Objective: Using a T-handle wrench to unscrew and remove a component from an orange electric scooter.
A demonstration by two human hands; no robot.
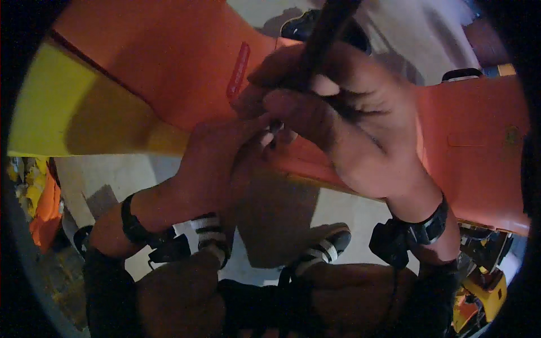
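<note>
My right hand (pixel 360 124) is closed round a long dark tool (pixel 323 31), which rises toward the top of the view. My left hand (pixel 211 158) is closed just below and left of it, fingers pinched at a small metallic piece (pixel 276 127) by my right thumb. The two hands touch, so part of that piece is hidden. Under and around them lies a large orange moulded panel (pixel 158 56), with a red bar-shaped part (pixel 238 70) on it and a yellow section (pixel 45 112) at the left.
The orange surface continues at the right (pixel 473 169). My striped shoes (pixel 324 245) stand on the pale floor (pixel 349 217) below. Orange and yellow pieces (pixel 42 214) lie at the far left, more (pixel 484 293) at the lower right. A dark object (pixel 304 28) sits behind the panel at the top.
</note>
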